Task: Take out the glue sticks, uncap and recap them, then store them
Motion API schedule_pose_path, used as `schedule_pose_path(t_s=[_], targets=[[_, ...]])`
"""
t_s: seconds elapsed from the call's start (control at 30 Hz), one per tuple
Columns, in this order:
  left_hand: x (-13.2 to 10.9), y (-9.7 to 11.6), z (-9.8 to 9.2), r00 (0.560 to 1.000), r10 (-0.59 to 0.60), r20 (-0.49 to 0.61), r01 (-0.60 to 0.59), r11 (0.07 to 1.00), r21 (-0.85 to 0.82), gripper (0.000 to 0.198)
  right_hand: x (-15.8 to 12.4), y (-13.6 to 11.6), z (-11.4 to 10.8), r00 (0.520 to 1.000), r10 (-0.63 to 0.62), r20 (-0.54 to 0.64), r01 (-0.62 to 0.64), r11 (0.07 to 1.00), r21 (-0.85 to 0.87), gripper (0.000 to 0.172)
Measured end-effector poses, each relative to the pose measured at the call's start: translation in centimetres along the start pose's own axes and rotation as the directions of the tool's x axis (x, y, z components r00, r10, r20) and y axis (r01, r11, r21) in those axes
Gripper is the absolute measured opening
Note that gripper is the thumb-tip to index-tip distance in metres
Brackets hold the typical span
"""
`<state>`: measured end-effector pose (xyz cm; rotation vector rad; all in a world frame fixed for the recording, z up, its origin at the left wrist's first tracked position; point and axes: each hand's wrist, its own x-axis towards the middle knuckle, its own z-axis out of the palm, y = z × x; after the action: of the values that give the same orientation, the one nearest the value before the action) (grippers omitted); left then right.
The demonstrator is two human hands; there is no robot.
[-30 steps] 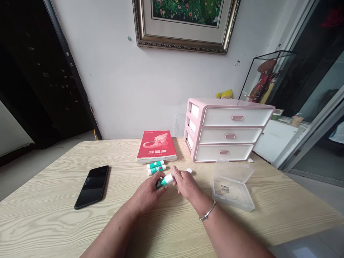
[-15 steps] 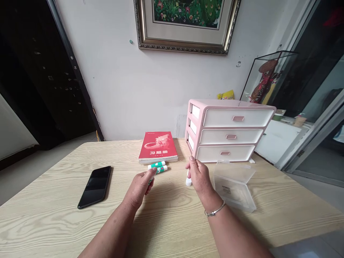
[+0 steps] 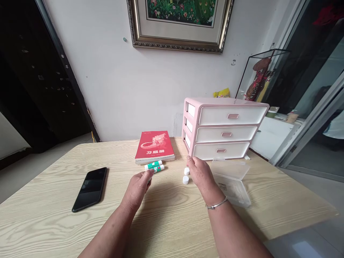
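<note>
1. As the head view shows it, your left hand lies low over the table, its thumb laid over curled fingers; they seem closed about a third tube, though only a sliver shows and you would have to take that as a judgement.
2. Your right hand is just beside a far cap and a near cap; its thumb and forefinger are drawn narrow, but the other fingers are hidden, so whether they hold anything cannot be told.
3. Both white caps sit loose on the table, so two appear to be off; whether any more remain on cannot be told, as the tube ends are small and partly covered.
4. Before the red book lie a far tube and a near tube, side by side; your left thumb covers part of the near one.
5. Their long axes run roughly left to right, right ends slightly farther from you; which end is the cap end is unclear; the third tube's direction is hidden in your grip.
</note>
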<state>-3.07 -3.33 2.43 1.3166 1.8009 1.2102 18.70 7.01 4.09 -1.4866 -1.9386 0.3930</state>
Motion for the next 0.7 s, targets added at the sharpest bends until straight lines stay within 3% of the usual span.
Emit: schedule_pose_path(t_s=[0.1,0.2,0.27,0.37,0.53,0.7], targets=[[0.2,-0.3,0.3,0.999,0.025,0.033,-0.034,0.948,0.316,0.05,-0.3,-0.1,0.0,0.992,0.014,0.128,0.013,0.979,-0.201,0.044],[0.1,-0.6,1.2,0.992,0.05,0.115,-0.108,0.802,0.587,0.05,-0.8,0.1,0.4,0.97,0.002,0.244,0.08,0.943,-0.324,0.037],[0.1,-0.8,1.9,0.986,0.087,0.14,-0.159,0.714,0.682,0.048,-1.2,0.2,0.6,0.956,-0.02,0.294,0.133,0.92,-0.368,0.031],[0.1,-1.0,2.7,0.968,0.15,0.199,-0.248,0.653,0.716,0.04,-1.7,0.2,0.8,0.939,-0.052,0.339,0.188,0.905,-0.382,0.026],[0.4,-1.7,2.9,0.931,0.231,0.282,-0.363,0.662,0.656,0.037,-2.3,0.2,2.0,0.922,-0.158,0.354,0.284,0.896,-0.341,0.017],[1.4,-2.4,2.6,0.918,0.35,0.188,-0.389,0.692,0.608,0.041,-2.0,0.4,3.4,0.933,-0.182,0.31,0.28,0.909,-0.309,0.014]])
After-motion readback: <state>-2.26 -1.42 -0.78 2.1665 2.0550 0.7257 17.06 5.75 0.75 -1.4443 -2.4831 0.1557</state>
